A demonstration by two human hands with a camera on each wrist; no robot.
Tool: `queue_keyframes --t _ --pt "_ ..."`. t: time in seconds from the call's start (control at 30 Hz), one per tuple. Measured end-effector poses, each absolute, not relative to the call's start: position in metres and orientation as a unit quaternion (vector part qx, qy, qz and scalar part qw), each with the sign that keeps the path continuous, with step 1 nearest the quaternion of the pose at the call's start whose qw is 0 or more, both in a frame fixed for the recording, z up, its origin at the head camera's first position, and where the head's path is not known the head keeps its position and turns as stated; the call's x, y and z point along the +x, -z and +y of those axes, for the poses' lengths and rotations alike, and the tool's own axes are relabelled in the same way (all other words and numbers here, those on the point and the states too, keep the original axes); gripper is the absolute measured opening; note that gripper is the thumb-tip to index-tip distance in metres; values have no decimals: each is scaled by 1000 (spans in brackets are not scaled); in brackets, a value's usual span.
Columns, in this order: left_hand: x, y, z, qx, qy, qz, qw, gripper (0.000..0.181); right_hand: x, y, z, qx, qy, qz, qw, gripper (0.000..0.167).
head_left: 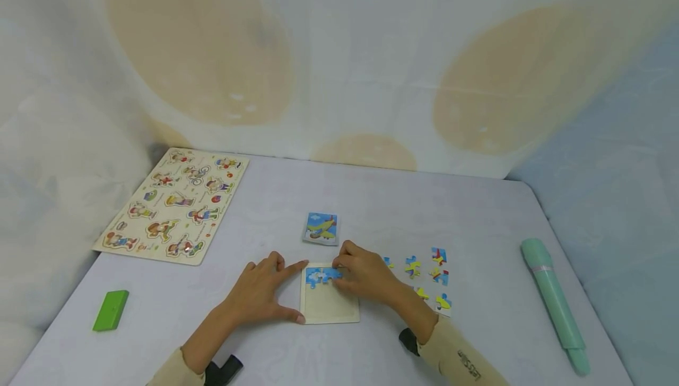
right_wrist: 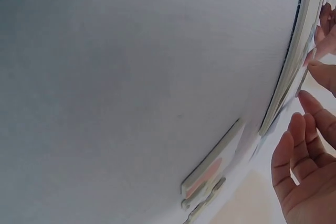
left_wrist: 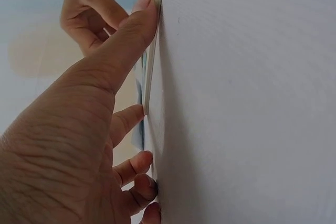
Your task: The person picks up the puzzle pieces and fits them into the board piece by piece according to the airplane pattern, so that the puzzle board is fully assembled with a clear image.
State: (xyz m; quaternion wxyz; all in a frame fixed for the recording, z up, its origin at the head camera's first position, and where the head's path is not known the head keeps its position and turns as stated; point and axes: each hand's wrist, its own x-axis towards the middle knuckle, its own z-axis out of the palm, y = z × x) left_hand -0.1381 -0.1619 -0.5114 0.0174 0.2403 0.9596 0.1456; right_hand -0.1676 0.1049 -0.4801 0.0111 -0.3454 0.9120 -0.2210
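A shallow wooden puzzle tray (head_left: 330, 309) lies on the table, with joined blue-and-white jigsaw pieces (head_left: 314, 277) along its far side. My left hand (head_left: 260, 292) steadies the tray's left edge, thumb at the near corner and straight index finger at the far one. In the left wrist view, that thumb (left_wrist: 134, 27) rests against the tray's rim. Over the far right corner, my right hand (head_left: 368, 274) pinches a jigsaw piece (right_wrist: 303, 80), mostly hidden by the fingers. Several loose yellow-and-blue pieces (head_left: 412, 267) lie to the right, some partly behind that hand.
Beyond the tray lies a small airplane picture card (head_left: 321, 228). A large board with cartoon figures (head_left: 175, 203) is at the back left, a green block (head_left: 111, 310) at the left. Near the table's right edge lies a mint-green, long-handled object (head_left: 557, 306).
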Motion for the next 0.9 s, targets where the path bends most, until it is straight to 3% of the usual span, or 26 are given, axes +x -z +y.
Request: queue_keyframes --t 0.57,0.9 --pt "-138 512 -162 242 -146 959 13 105 -171 483 98 -345 185 920 11 27" --pt "-137 513 -162 242 -146 959 15 105 -169 483 99 -339 184 922 25 42"
